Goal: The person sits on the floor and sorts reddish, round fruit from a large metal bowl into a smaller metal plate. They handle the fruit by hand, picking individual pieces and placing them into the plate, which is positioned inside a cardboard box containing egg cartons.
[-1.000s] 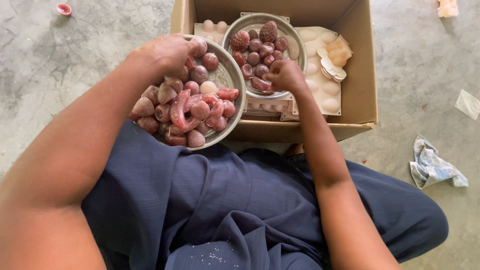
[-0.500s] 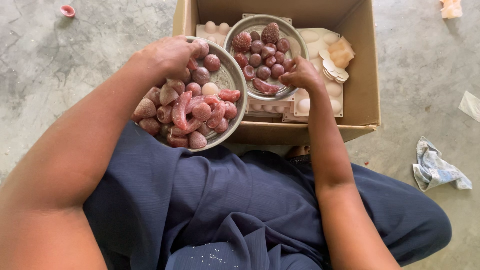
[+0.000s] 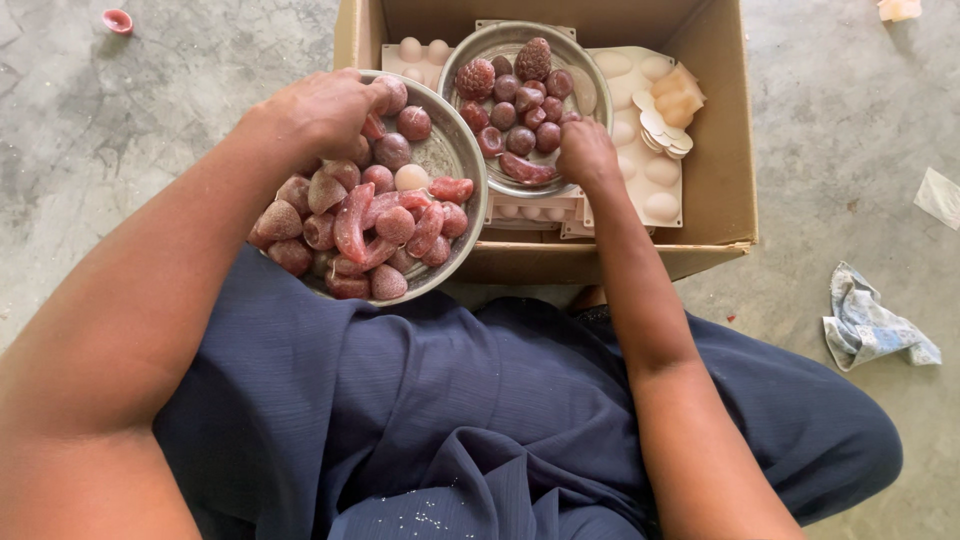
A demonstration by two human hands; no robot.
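My left hand (image 3: 320,105) grips the far rim of a large metal bowl (image 3: 468,215) that rests on my lap. The bowl is heaped with red and maroon sugar-coated fruit-shaped pieces (image 3: 380,225) and one pale ball. A smaller metal bowl (image 3: 586,92) sits inside a cardboard box (image 3: 600,262) and holds several darker round pieces, two strawberry shapes and one curved red piece (image 3: 525,172). My right hand (image 3: 588,152) sits at that bowl's near right rim, fingers curled, with nothing visible in them.
White mould trays (image 3: 660,180) with round hollows lie under the small bowl in the box, with a stack of pale discs (image 3: 665,130). On the concrete floor are a crumpled rag (image 3: 870,325), a paper scrap (image 3: 940,195) and a small red cap (image 3: 117,20).
My right hand left the curved red piece in the small bowl, drew away to the right, then came back to the bowl's near right rim. My left hand stayed on the large bowl.
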